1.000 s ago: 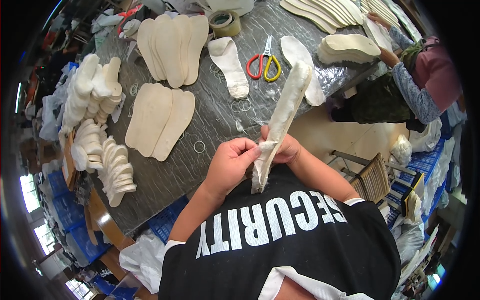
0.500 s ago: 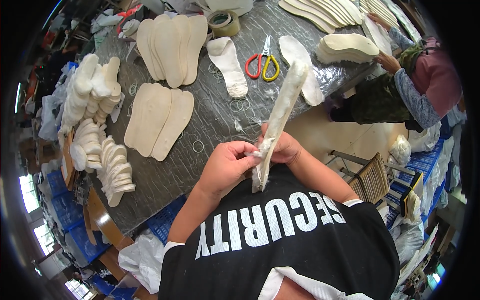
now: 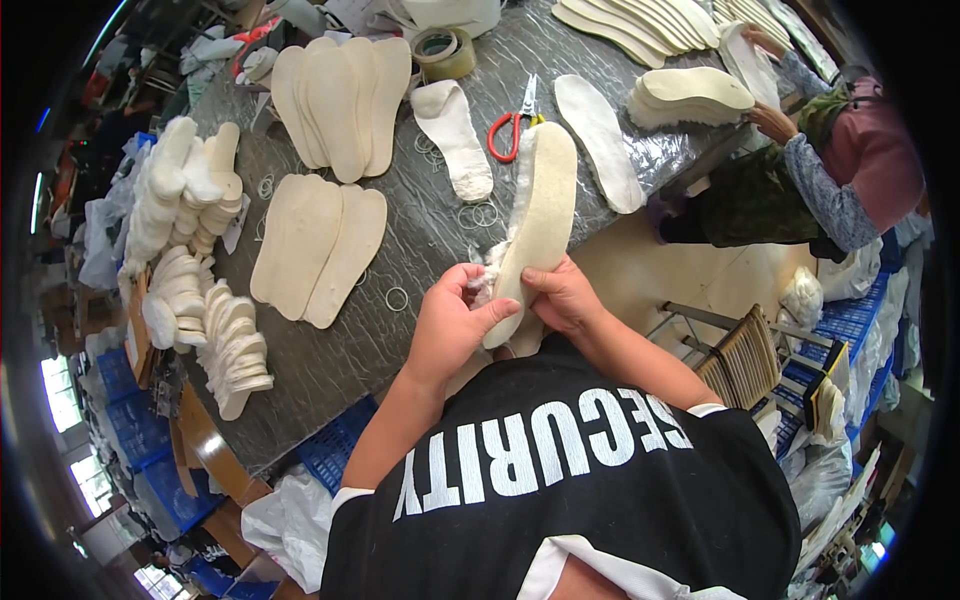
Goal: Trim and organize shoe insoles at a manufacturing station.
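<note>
Between my two hands a cream insole (image 3: 548, 190) with white fleece along its left edge is held up, smooth face towards me. My left hand (image 3: 455, 312) grips its lower left edge, thumb on the smooth face and fingers in a tuft of fleece. My right hand (image 3: 565, 297) pinches its right edge, thumb on top and fingers behind. Just beyond it lie red-handled scissors (image 3: 518, 122), partly covered by the insole's tip. A white fleecy insole (image 3: 600, 140) lies to the right, and another white insole (image 3: 455, 140) to the left.
Fanned insoles (image 3: 320, 245) and a tape roll (image 3: 443, 52) lie on the dark plastic-covered table (image 3: 420, 235). Bundled fleece insoles (image 3: 232, 345) line its left edge. Rubber bands (image 3: 397, 299) are scattered about. At the right, another person (image 3: 845, 170) handles insoles near a wooden-slatted chair (image 3: 742, 362).
The insole has turned from edge-on to show its smooth face, and its tip now covers part of the scissors. My left thumb has moved onto that face.
</note>
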`<action>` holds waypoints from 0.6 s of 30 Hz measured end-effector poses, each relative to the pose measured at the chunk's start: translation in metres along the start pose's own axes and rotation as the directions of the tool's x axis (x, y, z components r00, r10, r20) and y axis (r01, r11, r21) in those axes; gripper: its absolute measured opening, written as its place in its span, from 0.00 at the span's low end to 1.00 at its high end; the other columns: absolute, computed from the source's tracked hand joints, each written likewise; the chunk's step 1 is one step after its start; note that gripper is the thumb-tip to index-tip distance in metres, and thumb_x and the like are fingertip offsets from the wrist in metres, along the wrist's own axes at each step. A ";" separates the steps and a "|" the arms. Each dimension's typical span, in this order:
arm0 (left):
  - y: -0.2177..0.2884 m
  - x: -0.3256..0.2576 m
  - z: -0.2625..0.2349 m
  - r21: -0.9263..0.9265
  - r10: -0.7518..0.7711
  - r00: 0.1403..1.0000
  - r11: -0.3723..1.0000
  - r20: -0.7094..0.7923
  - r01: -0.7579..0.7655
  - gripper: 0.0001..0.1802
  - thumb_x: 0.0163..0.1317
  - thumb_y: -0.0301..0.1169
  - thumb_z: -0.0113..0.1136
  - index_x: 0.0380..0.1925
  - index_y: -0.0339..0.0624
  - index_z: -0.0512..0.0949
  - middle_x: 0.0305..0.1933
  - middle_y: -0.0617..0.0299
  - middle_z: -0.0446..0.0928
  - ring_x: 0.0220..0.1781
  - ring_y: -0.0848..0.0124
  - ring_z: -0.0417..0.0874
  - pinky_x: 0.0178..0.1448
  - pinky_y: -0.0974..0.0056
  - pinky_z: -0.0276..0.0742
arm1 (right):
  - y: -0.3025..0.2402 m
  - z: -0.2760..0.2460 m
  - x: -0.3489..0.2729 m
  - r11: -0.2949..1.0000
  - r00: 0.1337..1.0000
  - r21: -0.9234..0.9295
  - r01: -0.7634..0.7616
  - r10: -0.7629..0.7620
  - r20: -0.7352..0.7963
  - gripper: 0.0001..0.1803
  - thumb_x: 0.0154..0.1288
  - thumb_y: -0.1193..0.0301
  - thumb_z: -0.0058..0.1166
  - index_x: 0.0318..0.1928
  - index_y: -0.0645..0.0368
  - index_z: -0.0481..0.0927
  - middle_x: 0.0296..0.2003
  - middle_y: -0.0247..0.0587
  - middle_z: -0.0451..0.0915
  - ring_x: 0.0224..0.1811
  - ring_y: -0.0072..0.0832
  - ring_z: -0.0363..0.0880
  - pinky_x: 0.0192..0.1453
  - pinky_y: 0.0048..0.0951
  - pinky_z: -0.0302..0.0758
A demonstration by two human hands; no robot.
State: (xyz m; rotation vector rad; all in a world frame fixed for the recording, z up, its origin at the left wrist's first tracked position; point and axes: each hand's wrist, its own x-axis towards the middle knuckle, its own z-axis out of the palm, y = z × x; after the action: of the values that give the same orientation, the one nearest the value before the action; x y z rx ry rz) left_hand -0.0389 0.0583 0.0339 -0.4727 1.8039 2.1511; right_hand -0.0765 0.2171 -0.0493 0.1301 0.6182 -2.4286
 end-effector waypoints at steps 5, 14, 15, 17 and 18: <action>-0.010 0.010 -0.016 0.044 -0.054 0.998 0.998 0.018 0.053 0.11 0.53 0.19 0.64 0.37 0.31 0.76 0.34 0.60 0.80 0.34 0.77 0.80 0.38 0.72 0.76 | -0.004 -0.004 -0.005 0.991 0.993 -0.081 -0.104 0.107 0.042 0.27 0.56 0.80 0.59 0.57 0.62 0.69 0.52 0.44 0.76 0.54 0.35 0.75 0.62 0.40 0.70; -0.008 0.004 -0.014 0.190 -0.011 0.998 0.982 0.059 0.000 0.07 0.55 0.24 0.65 0.32 0.33 0.79 0.28 0.64 0.79 0.29 0.81 0.77 0.33 0.73 0.74 | -0.021 -0.004 -0.001 0.988 0.990 -0.063 -0.141 0.142 0.007 0.25 0.54 0.77 0.63 0.54 0.64 0.71 0.47 0.48 0.78 0.51 0.40 0.78 0.59 0.44 0.73; -0.008 0.004 -0.015 0.013 -0.055 0.995 0.998 0.083 0.054 0.06 0.58 0.25 0.63 0.33 0.33 0.79 0.28 0.64 0.79 0.29 0.81 0.76 0.34 0.74 0.73 | -0.020 -0.003 -0.001 0.993 0.995 -0.062 -0.102 0.101 -0.021 0.23 0.56 0.77 0.62 0.53 0.66 0.72 0.46 0.48 0.78 0.50 0.40 0.78 0.58 0.42 0.73; -0.008 0.004 -0.017 -0.163 -0.096 0.989 0.980 0.114 0.114 0.06 0.60 0.26 0.60 0.33 0.33 0.79 0.28 0.65 0.79 0.29 0.81 0.76 0.35 0.74 0.73 | -0.019 -0.004 -0.002 0.994 0.995 -0.043 -0.100 0.099 -0.022 0.23 0.56 0.78 0.62 0.53 0.66 0.72 0.46 0.48 0.78 0.50 0.39 0.78 0.58 0.42 0.73; -0.009 0.004 -0.018 -0.114 -0.077 0.991 0.989 0.113 0.090 0.07 0.63 0.28 0.57 0.33 0.33 0.78 0.29 0.65 0.78 0.30 0.81 0.75 0.35 0.74 0.72 | -0.018 -0.005 -0.002 0.995 0.995 -0.025 -0.096 0.096 -0.022 0.23 0.56 0.78 0.61 0.53 0.65 0.72 0.46 0.47 0.78 0.50 0.39 0.78 0.58 0.42 0.73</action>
State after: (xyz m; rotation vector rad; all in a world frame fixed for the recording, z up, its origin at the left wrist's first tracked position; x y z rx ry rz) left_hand -0.0377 0.0425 0.0210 -0.4418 1.5770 2.1904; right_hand -0.0857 0.2334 -0.0460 0.1711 0.6377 -2.3285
